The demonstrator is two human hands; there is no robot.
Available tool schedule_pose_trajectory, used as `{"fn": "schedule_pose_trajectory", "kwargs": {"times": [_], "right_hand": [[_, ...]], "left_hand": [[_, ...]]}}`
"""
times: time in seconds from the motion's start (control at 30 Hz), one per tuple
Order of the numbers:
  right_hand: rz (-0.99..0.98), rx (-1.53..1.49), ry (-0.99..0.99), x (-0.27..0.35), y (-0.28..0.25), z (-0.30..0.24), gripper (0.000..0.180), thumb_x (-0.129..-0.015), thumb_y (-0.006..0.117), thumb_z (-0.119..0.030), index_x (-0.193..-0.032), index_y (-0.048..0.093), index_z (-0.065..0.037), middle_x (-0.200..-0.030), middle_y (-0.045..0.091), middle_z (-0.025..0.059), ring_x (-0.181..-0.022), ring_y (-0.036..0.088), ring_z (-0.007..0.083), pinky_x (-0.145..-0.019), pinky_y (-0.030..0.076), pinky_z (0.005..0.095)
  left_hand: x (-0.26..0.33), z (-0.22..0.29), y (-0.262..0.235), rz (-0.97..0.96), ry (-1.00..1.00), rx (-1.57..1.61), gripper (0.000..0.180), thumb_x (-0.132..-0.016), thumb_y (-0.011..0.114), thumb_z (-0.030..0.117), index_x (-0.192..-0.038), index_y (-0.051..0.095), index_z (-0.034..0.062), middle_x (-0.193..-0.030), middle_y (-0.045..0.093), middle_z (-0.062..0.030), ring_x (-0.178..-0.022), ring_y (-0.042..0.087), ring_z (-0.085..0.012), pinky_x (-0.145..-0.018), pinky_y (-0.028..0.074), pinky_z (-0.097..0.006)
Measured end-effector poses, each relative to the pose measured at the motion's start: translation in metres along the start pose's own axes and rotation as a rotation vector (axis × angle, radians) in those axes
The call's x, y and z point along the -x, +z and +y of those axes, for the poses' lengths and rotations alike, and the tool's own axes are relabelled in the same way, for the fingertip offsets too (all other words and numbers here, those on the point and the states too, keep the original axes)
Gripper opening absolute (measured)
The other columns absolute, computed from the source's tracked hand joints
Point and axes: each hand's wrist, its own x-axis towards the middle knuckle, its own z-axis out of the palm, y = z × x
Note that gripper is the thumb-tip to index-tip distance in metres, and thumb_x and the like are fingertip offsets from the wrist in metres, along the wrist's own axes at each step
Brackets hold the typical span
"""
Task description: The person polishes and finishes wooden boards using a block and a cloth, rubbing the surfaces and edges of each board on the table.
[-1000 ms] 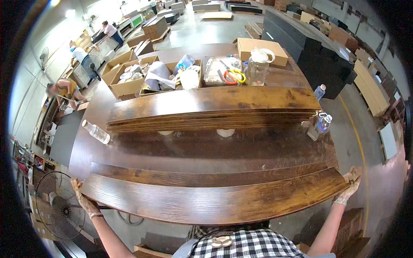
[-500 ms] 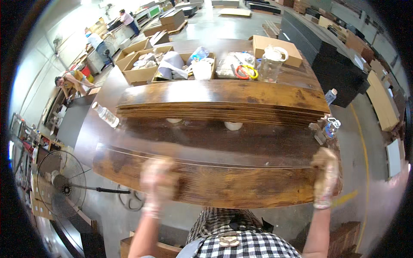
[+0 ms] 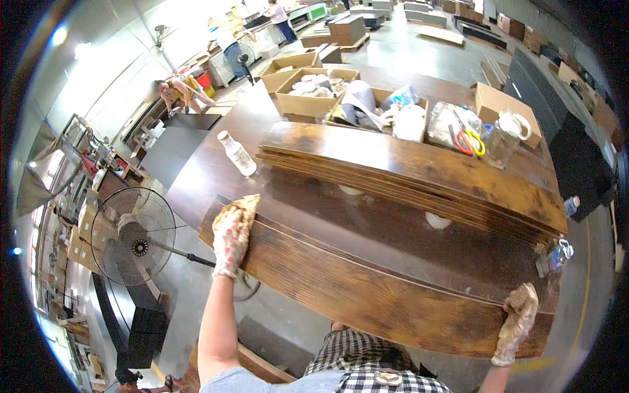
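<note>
Both gloved hands grip the long dark-brown wooden plank (image 3: 367,288) at the near edge of the brown surface (image 3: 216,170): left hand (image 3: 232,232) fingers clamped on its left end, right hand (image 3: 517,321) fingers wrapped round the right end. Stack of similar planks (image 3: 406,170) just beyond.

Gloved hands (image 3: 230,237) at both ends of wooden board (image 3: 367,288)

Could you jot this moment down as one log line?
left hand: grips wood plank left end | right hand: grips right end | plank: on table, near plank stack
</note>
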Motion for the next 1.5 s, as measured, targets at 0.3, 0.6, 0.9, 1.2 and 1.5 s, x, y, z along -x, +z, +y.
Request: {"fn": "schedule_pose_trajectory", "kwargs": {"times": [0.3, 0.6, 0.9, 1.2, 1.5], "right_hand": [[0.163, 0.071, 0.177, -0.023, 0.073, -0.018, 0.069, -0.086, 0.060, -0.056, -0.134, 0.049, -0.007, -0.098, 0.058, 0.0038, -0.071, 0.051, 0.0109, -0.056, 0.039, 0.0234], [-0.923, -0.193, 0.408, -0.045, 0.411, -0.045, 0.047, -0.094, 0.060, -0.029, -0.132, 0.051, -0.003, -0.104, 0.062, 0.0094, -0.075, 0.060, 0.0158, -0.058, 0.051, 0.0246], [-1.180, -0.271, 0.767, -0.033, 0.529, -0.026, 0.056, -0.083, 0.069, -0.010, -0.134, 0.049, -0.003, -0.114, 0.061, 0.0083, -0.098, 0.059, 0.0167, -0.084, 0.051, 0.0313], [-1.644, 0.143, -0.494, 0.009, 0.655, -0.048, 0.047, -0.082, 0.074, -0.016, -0.124, 0.058, -0.005, -0.111, 0.061, 0.0142, -0.100, 0.063, 0.0293, -0.086, 0.053, 0.0346], [-1.703, 0.315, -1.039, 0.043, 0.695, -0.047, 0.041, -0.071, 0.076, -0.022, -0.109, 0.063, -0.017, -0.100, 0.061, 0.0030, -0.093, 0.057, 0.0274, -0.080, 0.048, 0.0413]], "left_hand": [[-0.071, -0.108, -0.037, 0.142, -0.574, 0.411, 0.030, -0.097, 0.053, 0.025, -0.114, 0.063, 0.0027, -0.107, 0.067, -0.0159, -0.095, 0.066, -0.0298, -0.084, 0.051, -0.038], [-0.005, 0.040, -0.043, -0.256, 0.512, 0.464, 0.033, -0.076, 0.070, 0.021, -0.107, 0.067, 0.0101, -0.103, 0.068, -0.0057, -0.089, 0.064, -0.0258, -0.080, 0.053, -0.038], [0.007, 0.050, -0.023, -0.177, 0.514, 0.632, 0.029, -0.085, 0.063, 0.024, -0.108, 0.063, 0.0055, -0.098, 0.064, -0.0102, -0.089, 0.062, -0.0290, -0.083, 0.049, -0.042], [0.021, 0.056, -0.013, -0.260, 0.333, 0.753, 0.027, -0.088, 0.058, 0.021, -0.110, 0.059, 0.0058, -0.100, 0.059, -0.0139, -0.097, 0.058, -0.0331, -0.089, 0.046, -0.044], [0.028, 0.057, -0.007, -0.338, 0.223, 0.879, 0.040, -0.088, 0.055, 0.025, -0.124, 0.054, 0.0074, -0.122, 0.055, -0.0173, -0.117, 0.050, -0.0358, -0.099, 0.042, -0.046]]}}
